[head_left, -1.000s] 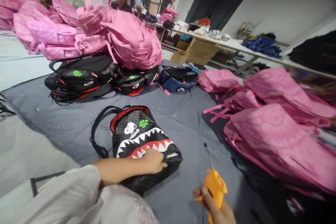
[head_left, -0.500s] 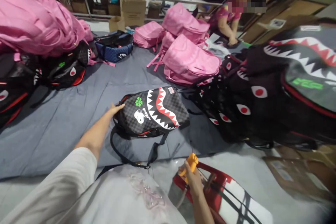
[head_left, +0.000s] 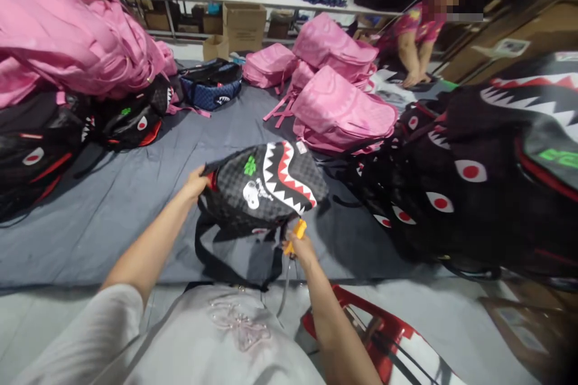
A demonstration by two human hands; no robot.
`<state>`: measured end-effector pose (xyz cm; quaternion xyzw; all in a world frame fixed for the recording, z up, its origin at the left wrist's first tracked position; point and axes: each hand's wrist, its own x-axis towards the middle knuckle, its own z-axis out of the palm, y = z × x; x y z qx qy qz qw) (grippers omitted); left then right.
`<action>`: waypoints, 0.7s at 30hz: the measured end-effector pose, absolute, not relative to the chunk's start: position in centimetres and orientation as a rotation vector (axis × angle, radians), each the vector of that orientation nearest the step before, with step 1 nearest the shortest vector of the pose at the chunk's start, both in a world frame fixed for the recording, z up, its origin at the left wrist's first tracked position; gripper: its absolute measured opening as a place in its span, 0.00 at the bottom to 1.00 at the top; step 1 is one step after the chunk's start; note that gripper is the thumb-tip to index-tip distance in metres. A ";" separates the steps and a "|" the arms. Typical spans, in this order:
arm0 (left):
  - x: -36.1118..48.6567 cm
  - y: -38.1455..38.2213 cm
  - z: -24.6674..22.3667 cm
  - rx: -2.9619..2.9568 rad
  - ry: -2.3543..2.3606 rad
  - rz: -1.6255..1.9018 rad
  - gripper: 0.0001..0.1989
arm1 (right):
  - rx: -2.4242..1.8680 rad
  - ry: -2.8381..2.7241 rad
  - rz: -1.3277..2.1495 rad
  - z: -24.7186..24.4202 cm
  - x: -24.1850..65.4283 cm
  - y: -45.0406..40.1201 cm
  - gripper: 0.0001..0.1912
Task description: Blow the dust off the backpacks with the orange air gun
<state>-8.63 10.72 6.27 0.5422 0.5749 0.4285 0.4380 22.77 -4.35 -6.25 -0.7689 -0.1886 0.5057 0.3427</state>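
A black-and-grey checked backpack (head_left: pixel 230 189) with a shark-mouth print is in front of me, its near side tilted up off the grey cloth. My left hand (head_left: pixel 195 184) is closed on its left end, by an opening with red lining. In my right hand (head_left: pixel 302 251) is a small yellow-orange hand tool (head_left: pixel 298 230), close to the bag's near right edge. A grey cord or hose hangs below this tool; its exact kind is unclear. A black strap (head_left: pixel 208 252) droops under the backpack.
Pink backpacks (head_left: pixel 343 102) lie beyond, with a large pink heap (head_left: pixel 81 42) at left. Black backpacks (head_left: pixel 469 216) are piled at right. A red-and-white object (head_left: pixel 388 331) stands by my right arm. A co-worker (head_left: pixel 413 42) bends at the far right.
My right hand has brought the yellow-orange tool up from the red-and-white object to the backpack's near edge. The left hand has raised and tilted the bag slightly.
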 end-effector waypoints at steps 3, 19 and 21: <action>-7.5 8.5 11.2 1.811 1.534 1.233 0.38 | -1.857 -0.534 1.384 -5.3 22.2 -2.3 0.16; -5.1 -3.3 1.3 2.134 1.885 0.623 0.47 | -1.837 -0.856 0.947 2.4 25.0 -9.6 0.32; -6.3 -3.3 0.7 2.097 1.954 0.603 0.45 | -1.924 -1.124 1.025 3.4 23.1 -9.0 0.29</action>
